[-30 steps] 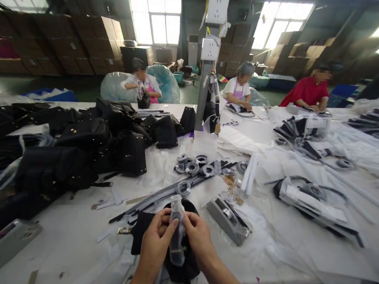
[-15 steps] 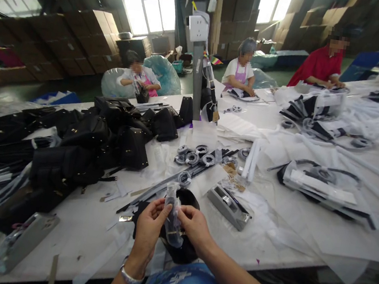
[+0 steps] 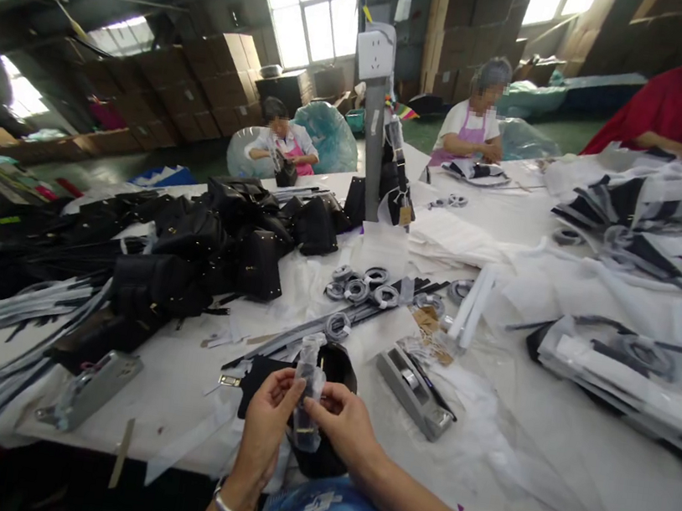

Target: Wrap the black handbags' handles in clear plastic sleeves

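Note:
A small clear plastic sleeve (image 3: 308, 386) with a dark strap piece and a metal buckle inside is pinched upright between both my hands, just above the table's near edge. My left hand (image 3: 264, 426) grips its left side with thumb and fingers closed. My right hand (image 3: 340, 425) pinches its right side. Under the hands lies a black bag piece (image 3: 333, 364) with a round top. A silver bracelet shows on my left wrist.
A grey tape dispenser (image 3: 416, 381) sits just right of my hands, another (image 3: 87, 390) at the left. A heap of black bags (image 3: 202, 249), coiled strap rolls (image 3: 362, 286) and long black straps lie behind. Wrapped straps and white paper cover the right. Three people work across the table.
The view has swung left and tilted. My hands stay on the plastic sleeve, which has dropped slightly closer to my body.

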`<state>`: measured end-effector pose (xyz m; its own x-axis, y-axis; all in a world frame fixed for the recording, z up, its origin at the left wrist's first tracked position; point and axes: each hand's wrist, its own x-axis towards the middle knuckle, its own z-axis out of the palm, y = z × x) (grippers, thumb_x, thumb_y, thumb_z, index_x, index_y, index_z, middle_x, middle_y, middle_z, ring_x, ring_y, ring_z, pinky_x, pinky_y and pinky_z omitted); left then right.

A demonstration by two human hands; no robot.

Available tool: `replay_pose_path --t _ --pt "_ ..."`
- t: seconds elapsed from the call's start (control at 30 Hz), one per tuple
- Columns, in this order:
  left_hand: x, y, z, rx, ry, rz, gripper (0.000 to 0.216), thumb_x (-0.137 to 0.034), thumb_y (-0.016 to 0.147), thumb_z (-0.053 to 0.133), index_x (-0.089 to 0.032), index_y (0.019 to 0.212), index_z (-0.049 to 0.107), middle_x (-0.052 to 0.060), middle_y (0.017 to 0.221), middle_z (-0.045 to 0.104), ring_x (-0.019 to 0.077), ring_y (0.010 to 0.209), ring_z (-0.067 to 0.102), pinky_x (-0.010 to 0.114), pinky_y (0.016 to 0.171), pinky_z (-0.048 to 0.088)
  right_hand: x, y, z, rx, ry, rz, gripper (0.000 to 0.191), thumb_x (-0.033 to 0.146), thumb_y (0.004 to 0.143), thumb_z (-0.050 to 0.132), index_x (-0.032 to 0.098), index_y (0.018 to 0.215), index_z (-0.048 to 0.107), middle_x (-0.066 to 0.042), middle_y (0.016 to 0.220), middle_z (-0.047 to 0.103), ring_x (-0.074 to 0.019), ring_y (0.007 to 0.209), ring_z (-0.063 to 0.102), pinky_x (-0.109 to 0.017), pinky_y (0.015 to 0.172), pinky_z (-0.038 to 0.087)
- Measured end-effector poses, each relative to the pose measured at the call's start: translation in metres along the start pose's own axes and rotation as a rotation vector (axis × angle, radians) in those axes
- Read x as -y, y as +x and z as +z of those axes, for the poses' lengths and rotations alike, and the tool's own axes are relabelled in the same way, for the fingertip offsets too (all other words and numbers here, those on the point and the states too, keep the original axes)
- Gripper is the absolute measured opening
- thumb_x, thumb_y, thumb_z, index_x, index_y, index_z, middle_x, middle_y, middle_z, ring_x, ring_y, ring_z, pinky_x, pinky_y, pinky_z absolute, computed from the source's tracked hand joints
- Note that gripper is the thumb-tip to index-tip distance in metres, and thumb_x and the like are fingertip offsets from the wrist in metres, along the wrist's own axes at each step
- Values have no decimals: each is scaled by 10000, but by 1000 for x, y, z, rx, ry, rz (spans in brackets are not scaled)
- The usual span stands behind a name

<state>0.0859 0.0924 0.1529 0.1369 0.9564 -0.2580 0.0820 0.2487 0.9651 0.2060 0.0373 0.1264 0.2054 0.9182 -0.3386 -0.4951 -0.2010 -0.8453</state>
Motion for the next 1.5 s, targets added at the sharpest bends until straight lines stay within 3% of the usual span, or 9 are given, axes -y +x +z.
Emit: replay_pose_path --t 0.23,0.4,0.5,0.6,0.83,0.97,1.07,1.2,1.5 --pt "14 -21 -13 158 151 -116 525 -532 720 751 -149 1074 691 120 1107 722 313 1079 644 408 967 484 0 -4 -5 76 94 107 496 533 621 812 137 895 691 -64 787 711 -185 723 660 -312 732 507" --pt "21 -27 -15 69 131 -156 539 -512 719 762 -148 1106 666 94 1095 728 295 1082 640 374 965 480 -9 5 -11 155 -27 102 474 558 660 774 130 860 734 -40 706 685 -151 642 635 -294 683 516" --pt "26 -29 -14 2 96 -207 536 -517 704 776 -161 1090 666 61 1039 740 264 1033 660 311 888 514 -9 17 -36 175 -185 19 428 561 722 715 160 867 760 -47 769 712 -170 667 658 -298 670 527" --pt "28 -30 -13 -103 8 -253 536 -516 638 826 -171 1023 684 30 949 749 240 1012 667 255 820 533 -4 33 -95 40 -368 -73 386 517 774 665 198 975 747 -43 865 734 -183 697 677 -312 695 539" --pt "7 -17 -18 -204 -89 -305 621 -489 476 914 -193 975 696 -10 907 745 157 917 673 137 740 532 12 44 -290 -471 -803 -82 223 395 836 645 180 865 701 -64 881 732 -219 854 673 -440 899 490" --pt "-11 -10 -25 -209 -19 -261 573 -463 500 912 -195 959 698 -9 893 747 156 852 676 162 728 549 3 37 -335 -487 -923 -85 210 367 851 647 162 847 694 -51 872 730 -195 835 674 -430 889 497" --pt "-25 -10 -26 -112 83 -208 482 -446 604 866 -198 984 704 10 906 749 188 824 682 219 712 564 -6 38 -326 -425 -940 -151 223 381 831 606 196 862 726 -82 915 749 -231 861 686 -403 856 524" --pt "-31 -15 -18 36 152 -203 435 -435 654 832 -184 991 719 45 890 749 233 782 689 283 692 571 -1 54 -279 -324 -919 -275 329 422 879 503 209 1011 716 -92 1044 738 -243 925 683 -375 818 550" --pt "4 -40 17 245 85 -230 399 -460 785 717 -133 1012 731 115 952 736 270 909 674 307 800 522 36 144 -154 70 -904 -418 349 411 919 482 189 1094 687 -97 1077 725 -232 904 684 -356 807 543"
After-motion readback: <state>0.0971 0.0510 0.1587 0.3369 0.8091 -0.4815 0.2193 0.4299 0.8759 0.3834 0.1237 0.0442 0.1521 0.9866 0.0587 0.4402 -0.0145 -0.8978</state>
